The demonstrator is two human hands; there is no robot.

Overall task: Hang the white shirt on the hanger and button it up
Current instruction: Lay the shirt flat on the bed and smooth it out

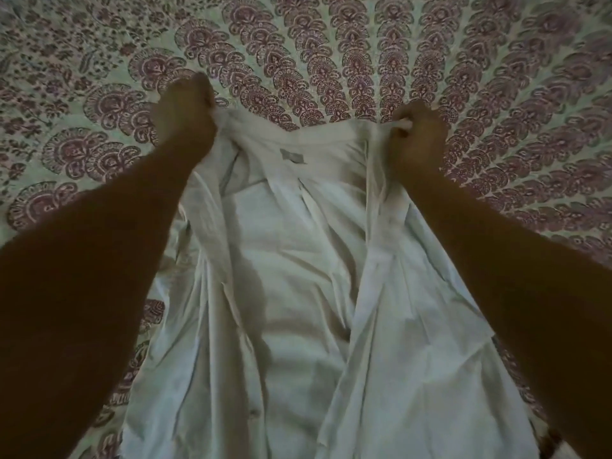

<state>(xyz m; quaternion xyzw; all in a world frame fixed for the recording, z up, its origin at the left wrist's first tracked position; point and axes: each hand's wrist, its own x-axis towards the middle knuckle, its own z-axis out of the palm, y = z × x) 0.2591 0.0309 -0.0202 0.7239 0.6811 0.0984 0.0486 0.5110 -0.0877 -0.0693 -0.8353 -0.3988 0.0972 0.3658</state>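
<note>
White shirt held open over a patterned bedspread.
The bedspread (430, 61) stretches out beyond both hands; the shirt (298, 276) hangs between them, unbuttoned, label (292, 156) showing, left hand (185, 117) and right hand (417, 140) each clenched on a collar end.

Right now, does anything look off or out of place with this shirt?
Nothing looks damaged or spilled. The white shirt lies open and creased on the patterned bedspread, its front unbuttoned, with the left hand and right hand gripping the collar ends. One oddity: no hanger is in view.
</note>
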